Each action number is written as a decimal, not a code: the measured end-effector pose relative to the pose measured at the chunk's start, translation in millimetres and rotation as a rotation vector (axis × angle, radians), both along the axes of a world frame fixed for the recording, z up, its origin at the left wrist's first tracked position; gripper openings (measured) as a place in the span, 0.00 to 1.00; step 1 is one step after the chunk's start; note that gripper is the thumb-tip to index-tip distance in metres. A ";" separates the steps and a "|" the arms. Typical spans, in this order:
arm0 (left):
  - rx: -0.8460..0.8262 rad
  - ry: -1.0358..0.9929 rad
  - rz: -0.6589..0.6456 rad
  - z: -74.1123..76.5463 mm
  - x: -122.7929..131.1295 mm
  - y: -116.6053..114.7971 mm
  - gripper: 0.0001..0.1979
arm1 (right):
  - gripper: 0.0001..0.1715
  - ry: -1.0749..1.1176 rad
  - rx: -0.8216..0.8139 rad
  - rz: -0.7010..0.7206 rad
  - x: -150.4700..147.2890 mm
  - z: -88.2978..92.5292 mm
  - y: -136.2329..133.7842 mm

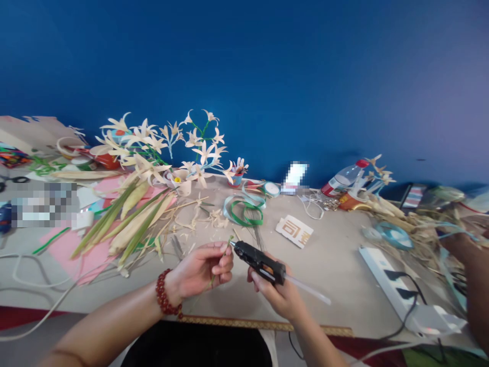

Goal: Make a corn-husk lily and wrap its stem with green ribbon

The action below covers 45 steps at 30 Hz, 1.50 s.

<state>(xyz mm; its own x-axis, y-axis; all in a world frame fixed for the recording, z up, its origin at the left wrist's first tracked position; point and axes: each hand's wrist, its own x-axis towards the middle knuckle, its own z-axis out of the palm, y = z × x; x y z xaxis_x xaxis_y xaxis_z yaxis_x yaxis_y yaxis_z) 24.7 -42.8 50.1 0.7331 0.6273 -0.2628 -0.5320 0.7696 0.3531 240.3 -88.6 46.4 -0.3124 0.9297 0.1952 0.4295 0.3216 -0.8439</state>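
Note:
My right hand (pixel 278 291) is wrapped round a black hot glue gun (pixel 256 256), and a clear glue stick (pixel 311 289) sticks out of its back end. The gun's nozzle points left, right at the fingertips of my left hand (pixel 206 269). Pinched between those fingers is a thin green stem (pixel 230 239); its lower part seems to run down below the palm. Whether the nozzle touches the stem I cannot tell. Just beyond both hands lie a green ribbon coil (pixel 246 211) and several thin wires (pixel 256 230).
Pale husk flowers (pixel 204 152) stand in cups at the back left, with corn husks (pixel 132 224) in front. A white power strip (pixel 393 288), a plastic bottle (pixel 344 178) and a cardboard piece (pixel 294 232) lie rightward. Another person's arm (pixel 471 275) reaches in at the right edge.

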 end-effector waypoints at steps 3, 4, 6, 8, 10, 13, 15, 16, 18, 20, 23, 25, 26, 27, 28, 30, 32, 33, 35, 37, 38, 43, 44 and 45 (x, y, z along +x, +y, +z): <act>0.004 -0.007 -0.007 -0.1 0.1 -0.1 0.04 | 0.05 0.010 -0.003 -0.002 -0.4 0.0 0.4; 0.006 -0.012 -0.007 -0.1 0.1 -0.2 0.04 | 0.05 0.012 -0.006 -0.004 -0.3 -0.3 0.4; 0.010 -0.023 -0.009 -0.4 0.2 -0.5 0.04 | 0.05 0.009 -0.010 -0.011 0.3 -1.3 0.1; 0.011 -0.030 -0.010 -1.1 0.3 -0.8 0.05 | 0.05 -0.006 -0.012 -0.016 1.0 -2.3 -0.3; 0.014 -0.028 -0.012 -2.0 0.6 -1.0 0.05 | 0.04 -0.015 -0.015 -0.018 1.3 -2.6 -0.6; 0.018 -0.019 -0.013 -2.8 0.9 -0.9 0.04 | 0.05 -0.012 -0.012 -0.022 0.7 -1.4 -0.6; 0.017 -0.017 -0.012 -2.7 0.8 -0.8 0.04 | 0.05 -0.005 -0.011 -0.022 -0.1 -0.6 -0.4; 0.016 -0.018 -0.012 -2.5 0.7 -0.8 0.04 | 0.05 -0.004 -0.012 -0.021 -0.4 -0.4 -0.3; 0.013 -0.027 -0.010 -2.1 0.4 -0.6 0.04 | 0.05 -0.011 -0.013 -0.022 -0.6 -0.8 -0.3; 0.008 -0.043 -0.007 -1.7 0.2 -0.6 0.05 | 0.06 -0.025 -0.012 -0.029 -0.2 -1.7 -0.3; 0.004 -0.058 -0.010 -1.5 0.3 -0.9 0.06 | 0.06 -0.028 -0.017 -0.038 0.8 -2.5 -0.2; 0.004 -0.060 -0.012 -1.4 0.7 -1.3 0.06 | 0.06 -0.017 -0.020 -0.032 1.3 -2.2 -0.2; 0.005 -0.059 -0.014 -1.2 1.0 -1.5 0.06 | 0.05 -0.014 -0.017 -0.026 1.3 -1.8 -0.3; 0.005 -0.059 -0.013 -1.0 1.2 -1.6 0.06 | 0.05 -0.018 -0.012 -0.022 1.2 -1.3 -0.4; 0.005 -0.059 -0.011 -0.8 1.4 -1.6 0.06 | 0.06 -0.026 -0.005 -0.021 1.1 -0.8 -0.5; 0.004 -0.054 -0.008 -0.1 1.6 -1.7 0.06 | 0.07 -0.046 0.004 -0.023 0.7 -0.2 -0.7; 0.006 -0.047 -0.007 0.6 1.4 -1.9 0.05 | 0.07 -0.050 0.005 -0.029 0.6 -0.4 -0.8; 0.008 -0.044 -0.007 1.0 1.3 -2.0 0.05 | 0.07 -0.046 0.003 -0.030 0.7 -0.9 -0.8; 0.010 -0.041 -0.005 1.3 1.2 -2.4 0.05 | 0.07 -0.035 -0.005 -0.030 1.1 -2.3 -1.0; 0.010 -0.043 -0.004 1.0 1.4 -2.8 0.05 | 0.06 -0.023 -0.014 -0.034 1.6 -3.7 -1.3; 0.010 -0.047 -0.005 0.6 1.5 -3.0 0.05 | 0.06 -0.015 -0.020 -0.037 1.8 -4.2 -1.5; 0.019 -0.060 -0.007 -0.9 1.5 -3.2 0.05 | 0.06 0.028 -0.029 -0.037 0.5 -4.8 -1.7; 0.022 -0.057 -0.007 -0.7 1.2 -3.2 0.04 | 0.06 0.038 -0.032 -0.032 0.3 -4.8 -1.6; 0.028 -0.051 -0.003 -0.5 1.1 -3.2 0.04 | 0.06 0.049 -0.033 -0.027 0.2 -4.9 -1.6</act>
<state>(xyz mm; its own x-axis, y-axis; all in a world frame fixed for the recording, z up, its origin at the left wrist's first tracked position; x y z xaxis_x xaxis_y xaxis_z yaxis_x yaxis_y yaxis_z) 25.8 -46.0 49.6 0.7469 0.6318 -0.2072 -0.5477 0.7614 0.3469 240.6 -90.2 41.6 -0.2782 0.9438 0.1786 0.3953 0.2819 -0.8742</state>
